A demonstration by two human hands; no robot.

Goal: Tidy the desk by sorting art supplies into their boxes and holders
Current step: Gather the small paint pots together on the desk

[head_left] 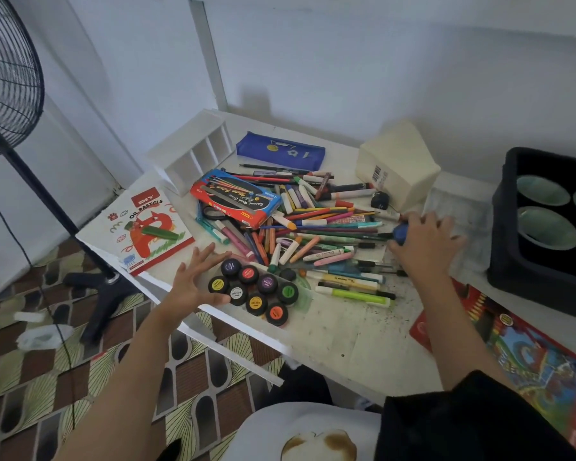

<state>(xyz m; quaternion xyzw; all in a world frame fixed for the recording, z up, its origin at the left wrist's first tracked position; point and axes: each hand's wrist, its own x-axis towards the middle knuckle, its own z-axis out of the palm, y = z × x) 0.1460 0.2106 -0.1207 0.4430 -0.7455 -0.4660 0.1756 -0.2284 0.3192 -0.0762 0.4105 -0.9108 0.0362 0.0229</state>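
A heap of pens, pencils, markers and oil pastels [313,227] covers the middle of the white desk [346,334]. My left hand [193,281] hovers with fingers spread beside several poster paint jars [256,291] in a clear tray. My right hand [423,241] rests at the heap's right edge, fingers curled on a small blue object [400,232]. The oil pastels box [140,227] lies at the left, a coloured pencil box [236,197] on the heap, a white compartment holder [193,151] and a blue pencil case [280,154] behind.
A cream box [399,164] and a black crate with green bowls [546,227] stand at the right. A colourful flat pack [526,354] lies at the front right. A black fan [10,81] stands on the floor to the left.
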